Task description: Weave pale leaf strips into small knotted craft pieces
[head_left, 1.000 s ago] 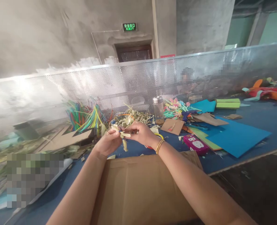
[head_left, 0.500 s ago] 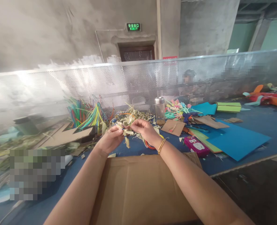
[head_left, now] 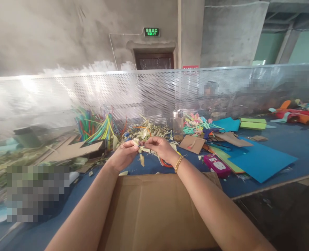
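Note:
My left hand (head_left: 123, 154) is closed, thumb and fingers pinching a pale, dried husk-like strip (head_left: 142, 159) that dangles below the fingertips. Close beside it, my right hand (head_left: 161, 150) pinches at the same piece, its fingertips nearly meeting the left ones. A gold chain bracelet (head_left: 179, 164) circles the right wrist. Just behind both hands lies a heap of dried, pale leafy strips (head_left: 157, 131). Under my forearms is a large brown cardboard sheet (head_left: 157, 209). An orange-red ring-shaped item (head_left: 165, 164) shows partly behind the right hand.
Coloured pipe-cleaner-like stems (head_left: 91, 127) stand at the back left. A lidded bottle (head_left: 178, 127) is behind the right hand. Blue card (head_left: 261, 164), a purple packet (head_left: 216, 166) and artificial flowers (head_left: 197, 123) lie right. A perforated metal screen (head_left: 154, 87) borders the table.
The view has shifted slightly. My right fingertips have moved a little closer to the left ones; both hands keep their pinch on the husk strip.

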Available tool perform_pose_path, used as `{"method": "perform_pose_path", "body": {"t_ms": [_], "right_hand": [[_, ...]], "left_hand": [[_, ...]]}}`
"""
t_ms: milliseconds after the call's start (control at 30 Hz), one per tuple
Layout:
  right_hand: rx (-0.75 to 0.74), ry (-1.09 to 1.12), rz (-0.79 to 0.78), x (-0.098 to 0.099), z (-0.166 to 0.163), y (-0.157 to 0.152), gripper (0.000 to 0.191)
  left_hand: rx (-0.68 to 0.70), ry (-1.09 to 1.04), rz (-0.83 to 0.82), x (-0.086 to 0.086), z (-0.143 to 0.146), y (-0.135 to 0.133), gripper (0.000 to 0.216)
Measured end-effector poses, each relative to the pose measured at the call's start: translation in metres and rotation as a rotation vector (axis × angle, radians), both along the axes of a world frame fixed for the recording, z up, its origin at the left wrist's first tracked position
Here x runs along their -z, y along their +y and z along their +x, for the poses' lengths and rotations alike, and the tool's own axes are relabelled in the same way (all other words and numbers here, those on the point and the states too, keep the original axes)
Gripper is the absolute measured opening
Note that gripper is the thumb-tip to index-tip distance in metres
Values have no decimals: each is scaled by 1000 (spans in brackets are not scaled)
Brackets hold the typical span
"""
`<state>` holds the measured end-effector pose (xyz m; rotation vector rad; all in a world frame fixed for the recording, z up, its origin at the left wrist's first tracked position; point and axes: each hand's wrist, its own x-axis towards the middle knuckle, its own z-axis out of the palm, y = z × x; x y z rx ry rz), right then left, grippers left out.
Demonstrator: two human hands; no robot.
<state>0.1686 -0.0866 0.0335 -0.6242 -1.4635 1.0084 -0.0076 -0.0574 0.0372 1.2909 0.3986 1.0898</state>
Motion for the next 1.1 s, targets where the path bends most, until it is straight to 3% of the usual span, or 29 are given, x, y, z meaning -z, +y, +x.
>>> {"method": "perform_pose_path", "body": {"t_ms": [200,533,667,900,1100], "right_hand": [[49,64,4,-8,4,-9,18],[-79,134,-42,-8,0,-10,24],[45,-66,100,-10,0,-14,28],[354,-268,333,-9,3,-11,10],[370,-370,438,-5,5,-6,7]], "left_hand": [[-120,5,12,-2,2,-1,15],[-175,31,108,-4,8,-4,16],[-247,75,172,-3,8,-3,15],[-354,205,327,-7,9,-6,13],[-347,256,361,-4,10,-3,13]]}}
